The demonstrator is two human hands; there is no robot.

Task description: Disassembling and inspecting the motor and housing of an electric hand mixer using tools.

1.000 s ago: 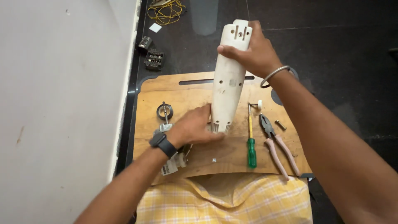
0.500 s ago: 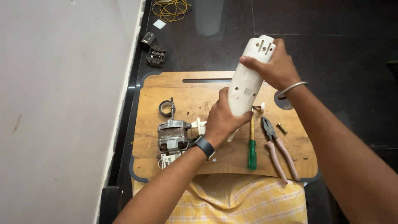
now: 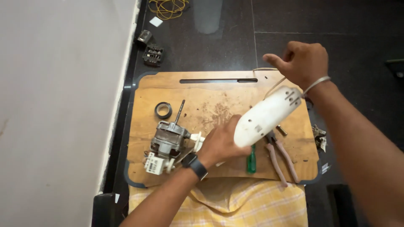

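Far left, a pale wall [image 3: 54, 105] ran down the frame, with small dark parts [image 3: 153, 54] and a yellow wire coil [image 3: 168, 7] on the dark floor [image 3: 235, 42] beside it. On the wooden board [image 3: 219, 101] sat a black tape roll [image 3: 163, 110], and just below it the bare electric motor [image 3: 168, 138] with its shaft pointing up the board.

Then the left hand [image 3: 221, 145], watch on the wrist, fingers wrapped round the near end of the white plastic housing [image 3: 265, 117], which hung tilted above the board's right half. A firm hold low on the shell seemed the right way, keeping it from twisting. Under it lay a green-handled screwdriver [image 3: 251, 162] and pliers [image 3: 280, 162], partly hidden and close enough to snag the shell.

The right hand [image 3: 305, 63], bangle at the wrist, hovered beyond the housing's far end, fingers loosely curled, thumb out, holding nothing visible; a thin white cord [image 3: 269, 86] trailed near it.
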